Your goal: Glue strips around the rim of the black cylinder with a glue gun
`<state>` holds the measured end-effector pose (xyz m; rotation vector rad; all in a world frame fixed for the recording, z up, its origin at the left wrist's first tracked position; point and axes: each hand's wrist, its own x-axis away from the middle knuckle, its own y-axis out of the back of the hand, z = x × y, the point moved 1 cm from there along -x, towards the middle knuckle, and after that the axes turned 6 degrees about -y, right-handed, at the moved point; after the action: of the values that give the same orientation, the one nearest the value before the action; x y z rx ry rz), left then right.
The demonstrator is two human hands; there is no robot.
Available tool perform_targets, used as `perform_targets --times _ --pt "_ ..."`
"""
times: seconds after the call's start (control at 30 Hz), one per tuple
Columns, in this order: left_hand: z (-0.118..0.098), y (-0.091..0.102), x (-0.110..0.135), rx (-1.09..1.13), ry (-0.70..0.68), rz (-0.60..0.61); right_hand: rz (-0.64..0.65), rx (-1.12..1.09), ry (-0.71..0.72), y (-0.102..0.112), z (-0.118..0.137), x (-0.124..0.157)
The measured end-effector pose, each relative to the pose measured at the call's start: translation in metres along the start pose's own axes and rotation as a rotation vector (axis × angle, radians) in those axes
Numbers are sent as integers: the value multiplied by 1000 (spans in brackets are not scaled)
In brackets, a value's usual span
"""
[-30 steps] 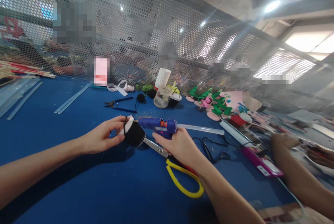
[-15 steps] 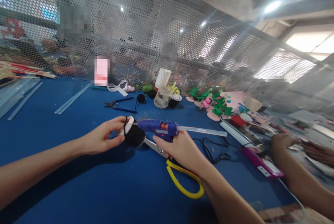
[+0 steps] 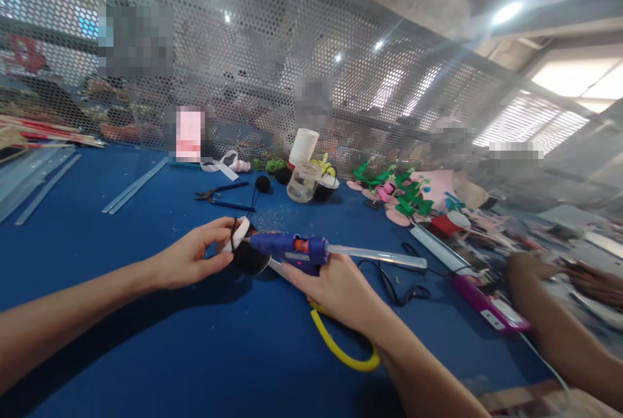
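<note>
My left hand (image 3: 209, 252) is closed on a small black-and-white cup (image 3: 250, 259) lying tilted on the table, its white part toward my fingers. A black cord (image 3: 233, 234) crosses the white part. In my right hand (image 3: 335, 285) is a blue hot glue gun (image 3: 287, 246), its nozzle at the cup near the white part. A clear glue stick (image 3: 377, 256) sticks out of its back end. Scissors with a yellow handle (image 3: 343, 350) lie beneath my right hand, which hides part of them; their blades reach toward the cup.
Pliers (image 3: 221, 197), a black ball (image 3: 263, 184), a clear plastic cup (image 3: 302, 184) and stacked white paper cups (image 3: 305, 144) stand or lie beyond my hands. To the right are green-and-pink craft pieces (image 3: 409, 194), a purple power strip (image 3: 489, 304) and another person's arm (image 3: 549, 314). A perforated metal screen (image 3: 272, 48) backs the table.
The glue gun has shifted slightly left and down, and its back end now sits a little lower. My left hand and the cup have stayed in nearly the same place.
</note>
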<state>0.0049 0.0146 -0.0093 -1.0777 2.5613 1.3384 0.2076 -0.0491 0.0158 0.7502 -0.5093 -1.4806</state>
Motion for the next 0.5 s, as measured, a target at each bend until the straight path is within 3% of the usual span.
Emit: perform_targets --times 0.27,0.5 --pt "1 0 0 -2 -7 1 -1 45 148 -5 -1 2" --pt "0 -1 0 -3 12 4 32 -24 0 0 -2 -1"
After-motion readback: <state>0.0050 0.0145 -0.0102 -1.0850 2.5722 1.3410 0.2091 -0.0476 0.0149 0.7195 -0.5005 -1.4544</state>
